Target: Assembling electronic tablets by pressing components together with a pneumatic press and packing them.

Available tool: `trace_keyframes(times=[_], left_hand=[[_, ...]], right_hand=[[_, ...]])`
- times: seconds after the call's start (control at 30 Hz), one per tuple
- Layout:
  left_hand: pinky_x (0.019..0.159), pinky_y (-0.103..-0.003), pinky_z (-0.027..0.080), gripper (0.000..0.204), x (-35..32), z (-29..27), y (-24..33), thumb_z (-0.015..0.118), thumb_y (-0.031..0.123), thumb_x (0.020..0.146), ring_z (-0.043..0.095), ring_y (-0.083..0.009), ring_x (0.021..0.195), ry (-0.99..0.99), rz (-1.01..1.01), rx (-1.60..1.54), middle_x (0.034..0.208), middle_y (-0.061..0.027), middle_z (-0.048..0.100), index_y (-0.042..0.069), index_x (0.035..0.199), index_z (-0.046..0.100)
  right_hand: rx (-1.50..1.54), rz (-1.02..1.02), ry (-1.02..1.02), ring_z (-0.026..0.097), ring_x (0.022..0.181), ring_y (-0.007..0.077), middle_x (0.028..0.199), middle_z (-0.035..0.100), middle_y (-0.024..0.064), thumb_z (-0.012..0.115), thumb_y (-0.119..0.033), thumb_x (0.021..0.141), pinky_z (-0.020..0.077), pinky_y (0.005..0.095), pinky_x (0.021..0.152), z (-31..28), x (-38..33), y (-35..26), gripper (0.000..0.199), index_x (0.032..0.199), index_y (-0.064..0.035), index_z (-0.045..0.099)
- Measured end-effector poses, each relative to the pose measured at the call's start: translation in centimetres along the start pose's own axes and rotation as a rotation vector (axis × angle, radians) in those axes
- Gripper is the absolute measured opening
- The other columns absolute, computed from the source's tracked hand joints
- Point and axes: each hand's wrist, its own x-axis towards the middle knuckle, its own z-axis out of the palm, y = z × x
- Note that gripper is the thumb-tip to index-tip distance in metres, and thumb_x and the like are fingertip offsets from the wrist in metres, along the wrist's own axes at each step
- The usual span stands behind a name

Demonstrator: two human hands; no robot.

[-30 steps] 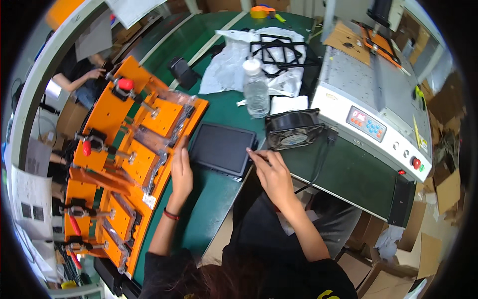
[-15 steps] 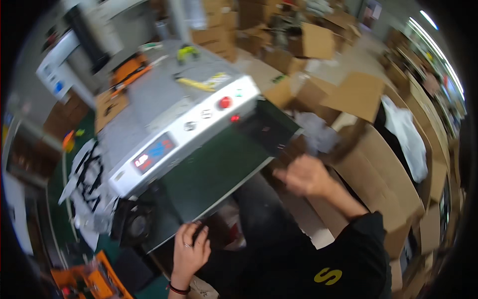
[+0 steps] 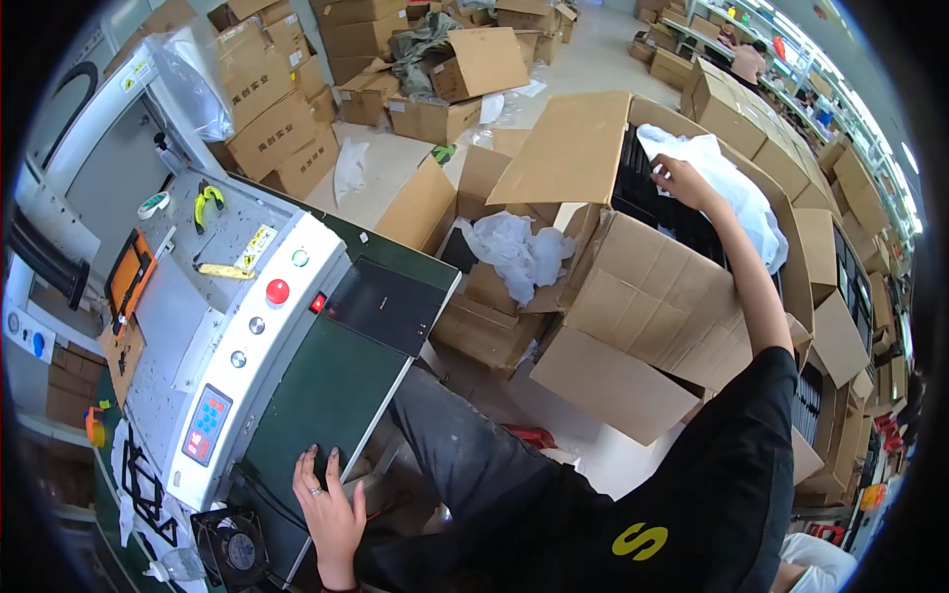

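The right hand (image 3: 680,178) stretches out at full arm's length into a large open cardboard box (image 3: 643,287), fingers curled on crinkled white plastic wrap (image 3: 717,183) lying over ribbed black parts (image 3: 664,212). The wrap spills from the box's top toward its far rim. The left hand (image 3: 326,506) rests flat, fingers spread narrow, on the smooth green table edge (image 3: 316,395) beside a white machine panel (image 3: 259,331).
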Motion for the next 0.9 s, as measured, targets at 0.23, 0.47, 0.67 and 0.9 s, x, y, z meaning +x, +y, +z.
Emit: trace_keyframes(times=[0.23, 0.47, 0.67, 0.9], left_hand=[[0.102, -0.05, 0.03, 0.052, -0.1, -0.4, 0.1, 0.063, 0.019, 0.08, 0.035, -0.0408, 0.123, 0.018, -0.008, -0.053, 0.132, -0.0225, 0.037, 0.003, 0.127, 0.046], [0.101, -0.049, 0.032, 0.053, -0.2, -0.3, -0.2, 0.065, 0.024, 0.078, 0.037, -0.0383, 0.121, 0.057, -0.02, -0.047, 0.132, -0.0184, 0.039, 0.007, 0.126, 0.051], [0.102, -0.051, 0.03, 0.053, -0.4, -0.6, 0.0, 0.064, 0.025, 0.079, 0.034, -0.0402, 0.122, 0.072, -0.022, -0.034, 0.132, -0.0197, 0.039, 0.008, 0.127, 0.05], [0.102, -0.052, 0.028, 0.051, -0.7, -0.2, -0.1, 0.064, 0.022, 0.079, 0.033, -0.0402, 0.123, 0.077, -0.038, -0.082, 0.133, -0.0193, 0.038, 0.007, 0.126, 0.051]], right_hand=[[-0.527, 0.199, -0.028, 0.064, 0.093, 0.036, 0.098, 0.065, 0.0194, 0.055, -0.05, 0.085, 0.0516, 0.0452, 0.076, 4.0, 6.0, -3.9, 0.052, 0.106, -0.0023, 0.056], [-0.456, 0.254, 0.012, 0.063, 0.094, 0.0352, 0.101, 0.065, 0.0186, 0.064, -0.043, 0.08, 0.0505, 0.0471, 0.077, 3.5, 5.2, -2.3, 0.046, 0.101, -0.0034, 0.057], [-0.453, 0.488, -0.025, 0.061, 0.104, 0.0326, 0.113, 0.063, 0.0161, 0.059, -0.042, 0.081, 0.0487, 0.0442, 0.086, 2.2, 5.3, -2.4, 0.045, 0.107, -0.0054, 0.064], [-0.235, 0.49, 0.233, 0.058, 0.102, 0.0419, 0.108, 0.062, 0.0243, 0.052, -0.039, 0.084, 0.045, 0.0489, 0.089, -2.3, 5.4, 3.5, 0.046, 0.104, 0.0022, 0.062]])
